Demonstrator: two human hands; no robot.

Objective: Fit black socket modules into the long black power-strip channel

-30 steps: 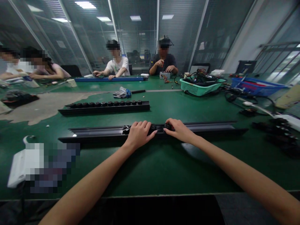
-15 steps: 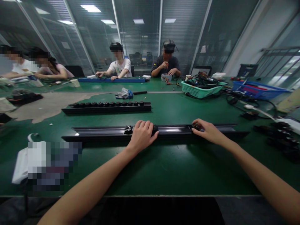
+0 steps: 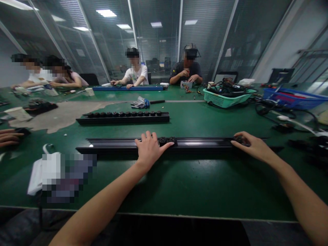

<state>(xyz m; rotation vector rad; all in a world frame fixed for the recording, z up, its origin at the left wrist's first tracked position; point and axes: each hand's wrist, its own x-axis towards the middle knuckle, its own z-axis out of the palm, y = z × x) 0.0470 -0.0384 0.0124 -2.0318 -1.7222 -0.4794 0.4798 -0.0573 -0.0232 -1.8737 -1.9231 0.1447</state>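
Observation:
A long black channel rail point(image 3: 202, 143) lies across the green table point(image 3: 179, 184) in front of me. My left hand point(image 3: 150, 148) rests on its middle, fingers spread flat over the rail, just left of two small black socket modules point(image 3: 167, 140) seated in the channel. My right hand point(image 3: 252, 147) reaches far along the rail toward its right end, fingers curled over a small black socket piece point(image 3: 239, 139) sitting in the channel.
A second black rail point(image 3: 123, 118) filled with several sockets lies farther back. A green basket point(image 3: 225, 97) of cables and a blue tray point(image 3: 294, 97) stand at the right, with loose cables and black parts point(image 3: 307, 147). Other people sit around the table; someone's hand point(image 3: 9, 136) shows at the left edge.
My right hand slid a socket piece along the rail from the middle out toward the right end. My left hand shifted slightly left, uncovering two sockets.

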